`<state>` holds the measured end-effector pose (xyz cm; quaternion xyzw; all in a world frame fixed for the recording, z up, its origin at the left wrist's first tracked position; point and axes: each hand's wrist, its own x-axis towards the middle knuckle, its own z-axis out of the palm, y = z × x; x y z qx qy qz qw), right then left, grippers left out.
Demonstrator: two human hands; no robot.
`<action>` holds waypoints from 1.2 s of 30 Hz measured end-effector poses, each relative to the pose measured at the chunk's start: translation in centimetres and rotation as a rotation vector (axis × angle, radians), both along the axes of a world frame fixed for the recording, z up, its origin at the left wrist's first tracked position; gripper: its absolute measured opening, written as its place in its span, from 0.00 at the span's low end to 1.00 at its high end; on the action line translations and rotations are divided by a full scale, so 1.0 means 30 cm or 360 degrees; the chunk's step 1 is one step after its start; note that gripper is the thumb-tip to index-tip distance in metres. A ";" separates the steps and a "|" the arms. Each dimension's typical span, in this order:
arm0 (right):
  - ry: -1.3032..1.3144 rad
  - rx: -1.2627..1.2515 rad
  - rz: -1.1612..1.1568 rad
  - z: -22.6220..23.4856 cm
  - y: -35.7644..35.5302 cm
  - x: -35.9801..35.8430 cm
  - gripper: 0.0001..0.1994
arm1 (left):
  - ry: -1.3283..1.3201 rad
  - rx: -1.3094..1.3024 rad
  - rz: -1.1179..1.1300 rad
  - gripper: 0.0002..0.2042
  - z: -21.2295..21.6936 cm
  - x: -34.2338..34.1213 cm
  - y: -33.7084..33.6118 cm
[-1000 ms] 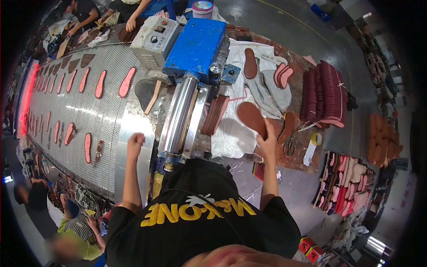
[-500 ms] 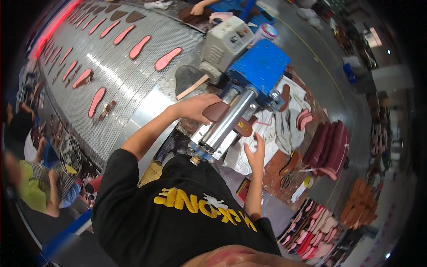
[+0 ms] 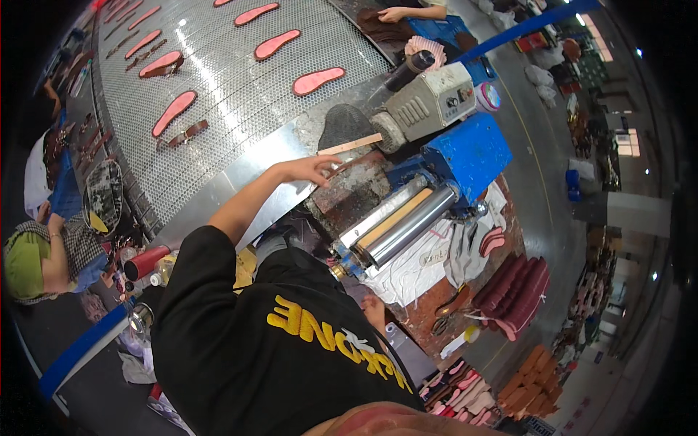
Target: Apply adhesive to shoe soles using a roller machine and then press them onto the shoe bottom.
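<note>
My left hand (image 3: 311,171) is over the near edge of the metal bench, fingers apart, beside a reddish-brown flat piece whose kind I cannot make out. Just beyond it lies a pale wooden strip (image 3: 350,144). To the right stands a roller machine with a blue housing (image 3: 469,156) and a shiny steel roller (image 3: 407,227); no insole shows on its rollers. Low in front of my body is my right hand (image 3: 374,312), small and partly hidden by my shirt, and its fingers are unclear.
Pink insoles (image 3: 318,81) and brown straps (image 3: 187,134) lie on a mesh conveyor (image 3: 233,94). A grey motor box (image 3: 436,102) stands behind the roller machine. White cloth (image 3: 407,276), scissors (image 3: 440,325) and a maroon stack (image 3: 512,294) are at right. Other people work nearby.
The brown insole has left the rollers. My left hand has moved left, away from the machine, and my right hand has dropped back toward my body. The view has turned.
</note>
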<state>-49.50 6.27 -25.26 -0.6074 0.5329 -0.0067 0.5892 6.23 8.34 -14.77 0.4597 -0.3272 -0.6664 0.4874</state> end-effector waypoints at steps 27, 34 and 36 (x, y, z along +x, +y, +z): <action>0.0103 0.0522 -0.0035 0.042 0.036 0.109 0.19 | 0.1458 0.0306 0.2748 0.27 -0.608 0.459 0.901; 0.0001 0.0641 -0.0146 -0.059 0.084 0.036 0.21 | 0.1360 0.0218 0.2270 0.19 -0.740 0.571 1.008; -0.0038 0.0550 0.0018 -0.106 0.071 0.013 0.16 | 0.0025 0.0459 0.1971 0.19 -0.744 0.548 1.007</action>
